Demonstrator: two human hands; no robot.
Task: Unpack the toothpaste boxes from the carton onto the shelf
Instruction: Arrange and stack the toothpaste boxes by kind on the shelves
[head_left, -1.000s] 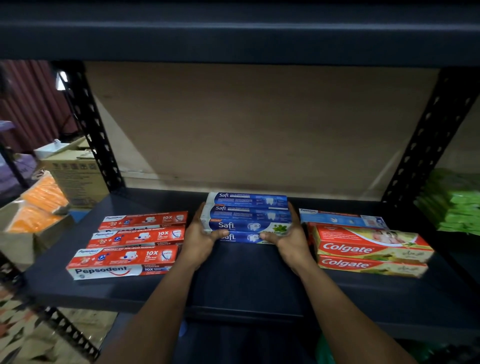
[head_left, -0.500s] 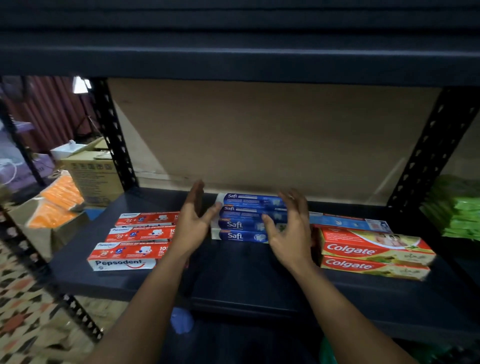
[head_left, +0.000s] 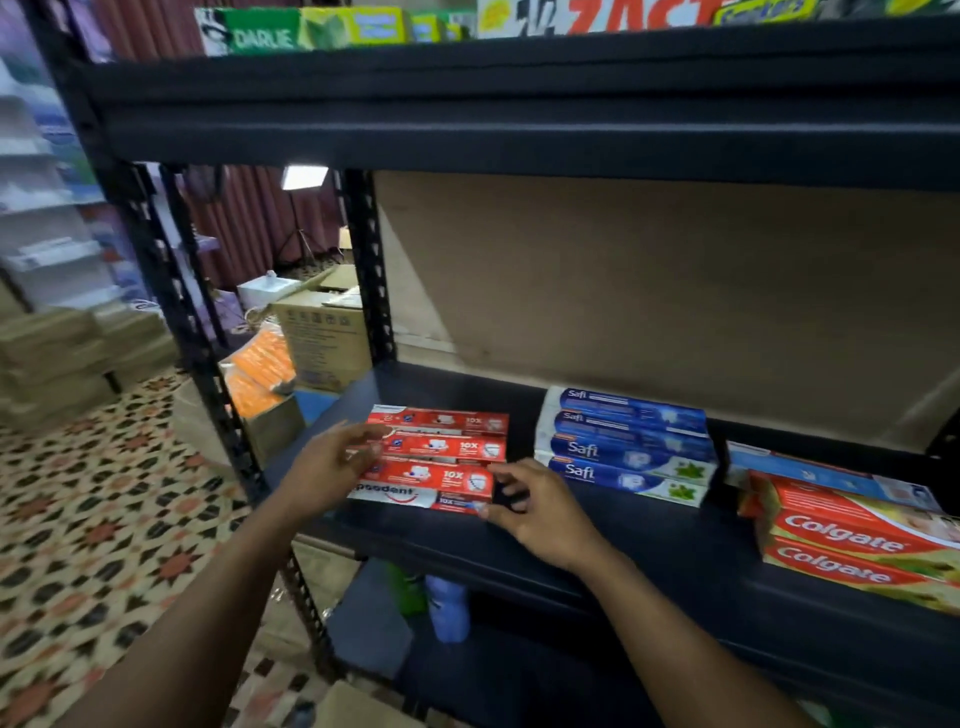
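A lit square lamp (head_left: 304, 176) glows on a thin tripod (head_left: 297, 244). Behind the lamp hangs a dark red curtain (head_left: 249, 223). Below the lamp sits a white tub (head_left: 267, 288), and just under that a brown printed cardboard box (head_left: 324, 332). Lower and left of the lamp, orange packets (head_left: 260, 369) lie heaped in an open box. Far left of the lamp stand blurred white racks (head_left: 41, 208), with tan boxes (head_left: 52, 353) stacked beneath. A patterned tile floor (head_left: 104, 519) spreads below the lamp. Well below and right of it stand a blue bottle (head_left: 449, 608) and a green bottle (head_left: 408, 587), side by side.
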